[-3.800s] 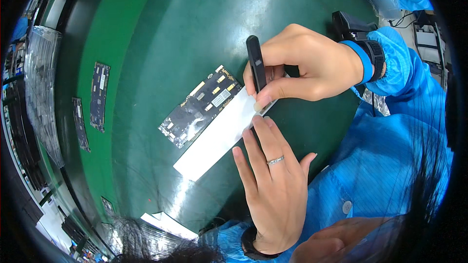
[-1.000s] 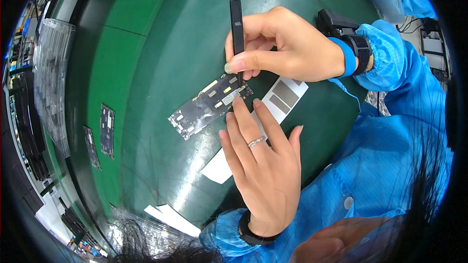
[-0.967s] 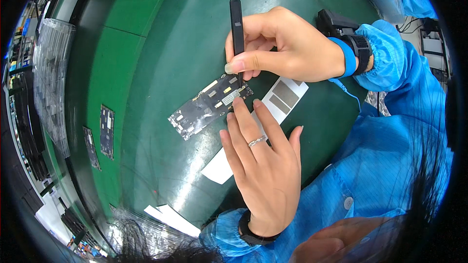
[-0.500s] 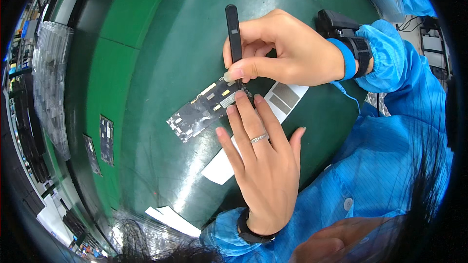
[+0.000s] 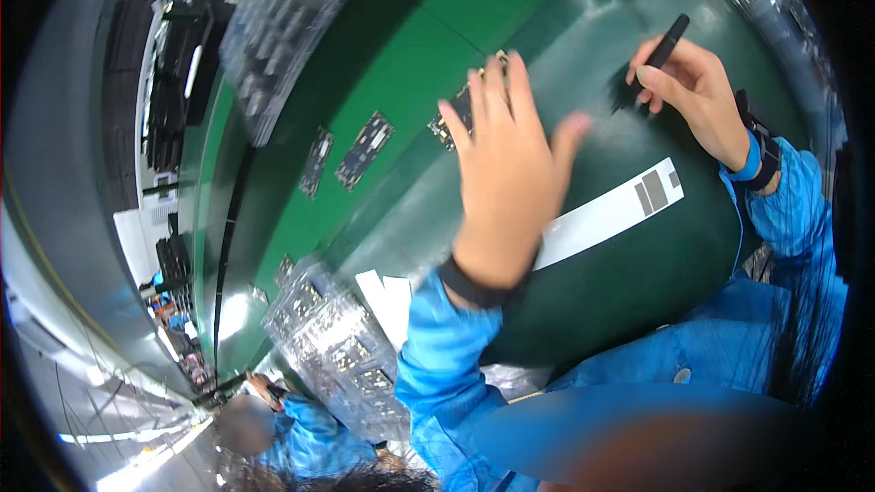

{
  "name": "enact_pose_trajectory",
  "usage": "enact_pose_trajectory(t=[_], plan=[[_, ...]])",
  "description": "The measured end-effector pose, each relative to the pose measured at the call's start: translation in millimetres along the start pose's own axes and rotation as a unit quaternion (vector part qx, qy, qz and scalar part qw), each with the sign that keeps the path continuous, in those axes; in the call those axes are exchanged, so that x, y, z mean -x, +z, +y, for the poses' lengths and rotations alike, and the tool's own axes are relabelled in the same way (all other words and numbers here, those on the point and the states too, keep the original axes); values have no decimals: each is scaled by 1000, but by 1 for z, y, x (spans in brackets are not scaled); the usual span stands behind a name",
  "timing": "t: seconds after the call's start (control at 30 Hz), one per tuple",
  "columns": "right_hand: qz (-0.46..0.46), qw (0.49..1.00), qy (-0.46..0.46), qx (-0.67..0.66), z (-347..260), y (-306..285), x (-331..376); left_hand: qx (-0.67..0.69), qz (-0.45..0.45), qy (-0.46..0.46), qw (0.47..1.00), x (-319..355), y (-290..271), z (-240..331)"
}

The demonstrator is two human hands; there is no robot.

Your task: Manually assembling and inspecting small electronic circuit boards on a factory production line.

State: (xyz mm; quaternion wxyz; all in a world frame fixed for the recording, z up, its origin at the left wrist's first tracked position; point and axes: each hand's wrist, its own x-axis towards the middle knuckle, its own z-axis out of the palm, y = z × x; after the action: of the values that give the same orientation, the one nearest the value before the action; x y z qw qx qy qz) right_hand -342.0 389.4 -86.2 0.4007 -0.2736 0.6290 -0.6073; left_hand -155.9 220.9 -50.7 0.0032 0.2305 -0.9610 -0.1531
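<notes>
The left hand point(image 5: 510, 169) is blurred and hides much of the circuit board point(image 5: 463, 109); whether they touch cannot be told. Its wrist covers one end of the white strip point(image 5: 602, 216). The tip of the black tool point(image 5: 667, 44) is blurred.

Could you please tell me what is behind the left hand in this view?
Parts of a dark circuit board show around the fingers of the left hand; the rest is covered. What else lies behind the hand cannot be seen.

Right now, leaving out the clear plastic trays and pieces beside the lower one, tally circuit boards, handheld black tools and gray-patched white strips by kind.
Circuit boards: 3, one partly hidden
Handheld black tool: 1
Gray-patched white strip: 1
Total: 5
</notes>
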Motion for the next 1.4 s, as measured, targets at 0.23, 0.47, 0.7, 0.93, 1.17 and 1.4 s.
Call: enact_pose_trajectory(t=[0.23, 0.47, 0.7, 0.93, 1.17, 1.4], plan=[[-15, 1000, -17, 12, -10, 4, 12, 9, 46, -23, 999, -36, -2, -77], [-46, 998, -26, 34, -10, 7, 11, 47, 148, 51, 986, -62, -9, -98], [-12, 999, -30, 9, -5, -6, 28, -22, 180, -14, 983, -57, -59, -212], [-67, 997, -28, 25, -23, 4, 21, -20, 28, -285, 958, 50, -103, -324], [-103, 992, -55, 52, -28, -12, 56, 16, 201, -124, 972, 1, -121, -224], [-101, 989, -79, 72, -4, -11, 69, 180, -48, 94, 978, -15, -37, 10]])
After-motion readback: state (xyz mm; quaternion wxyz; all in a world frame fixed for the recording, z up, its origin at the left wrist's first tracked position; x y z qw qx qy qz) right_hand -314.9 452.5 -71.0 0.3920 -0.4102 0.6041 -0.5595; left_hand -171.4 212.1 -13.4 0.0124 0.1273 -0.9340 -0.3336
